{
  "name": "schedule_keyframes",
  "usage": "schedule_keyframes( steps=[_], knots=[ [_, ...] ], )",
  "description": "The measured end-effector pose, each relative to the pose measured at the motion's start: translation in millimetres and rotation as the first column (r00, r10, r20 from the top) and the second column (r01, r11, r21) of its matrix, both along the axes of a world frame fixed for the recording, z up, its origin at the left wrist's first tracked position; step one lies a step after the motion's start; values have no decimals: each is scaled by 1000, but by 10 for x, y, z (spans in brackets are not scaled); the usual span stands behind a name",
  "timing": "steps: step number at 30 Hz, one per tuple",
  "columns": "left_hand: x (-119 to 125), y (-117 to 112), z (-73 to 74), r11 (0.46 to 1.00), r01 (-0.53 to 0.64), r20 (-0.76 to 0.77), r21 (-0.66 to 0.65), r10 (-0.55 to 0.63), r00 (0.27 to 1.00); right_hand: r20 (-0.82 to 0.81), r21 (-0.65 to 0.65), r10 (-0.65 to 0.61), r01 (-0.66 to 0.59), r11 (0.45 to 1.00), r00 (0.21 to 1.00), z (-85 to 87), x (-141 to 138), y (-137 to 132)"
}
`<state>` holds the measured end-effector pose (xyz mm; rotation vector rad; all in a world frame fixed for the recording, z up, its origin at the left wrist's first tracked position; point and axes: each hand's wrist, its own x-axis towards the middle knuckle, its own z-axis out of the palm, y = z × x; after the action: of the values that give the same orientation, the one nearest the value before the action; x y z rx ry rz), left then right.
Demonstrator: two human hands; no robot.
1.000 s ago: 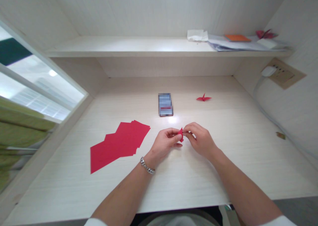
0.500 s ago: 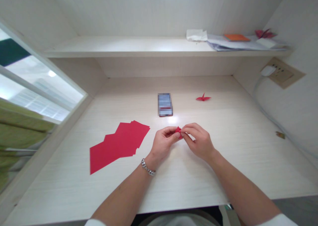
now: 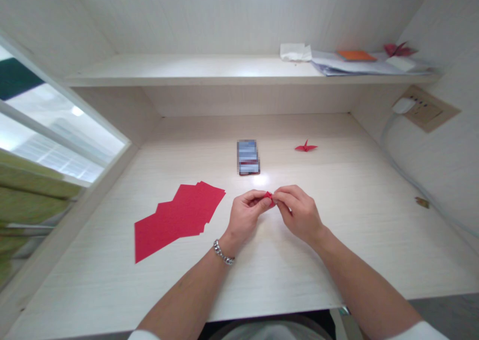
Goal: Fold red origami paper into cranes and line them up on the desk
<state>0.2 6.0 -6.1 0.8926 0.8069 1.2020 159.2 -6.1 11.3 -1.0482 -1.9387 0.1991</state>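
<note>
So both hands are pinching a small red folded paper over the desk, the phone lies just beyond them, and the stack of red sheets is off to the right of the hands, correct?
Not quite. The head view shows the stack of red sheets lying to the left of the hands, not the right. The rest holds: left hand and right hand pinch the small red folded paper, phone just beyond.

Folded red paper (image 3: 268,196) mostly hidden between fingertips of left hand (image 3: 246,215) and right hand (image 3: 299,211), fold shape unreadable; phone (image 3: 247,157) screen mid-bench is pixelated; both forearms cut by bottom edge; small brown scrap (image 3: 422,202) near bench's right edge too small to identify.
</note>
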Motion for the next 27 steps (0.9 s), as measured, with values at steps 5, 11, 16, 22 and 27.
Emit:
schedule_keyframes(
  steps=[5,11,16,22,27],
  knots=[
    [15,0,-5,1000,-14,19,-4,14,1000,14,25,-13,13,1000,1000,4,-21,-10],
    [15,4,-5,1000,-8,3,25,8,1000,11,34,-12,12,999,1000,16,-29,-10],
    [13,-4,24,999,-14,-66,37,16,998,23,20,-6,6,1000,1000,8,-25,1],
    [21,-12,42,1000,-4,-39,22,5,999,-24,-28,-4,3,1000,1000,6,-43,1],
    [7,-15,28,997,-29,-55,66,33,998,-190,-194,-30,-7,981,981,33,-66,-11]
  ],
)
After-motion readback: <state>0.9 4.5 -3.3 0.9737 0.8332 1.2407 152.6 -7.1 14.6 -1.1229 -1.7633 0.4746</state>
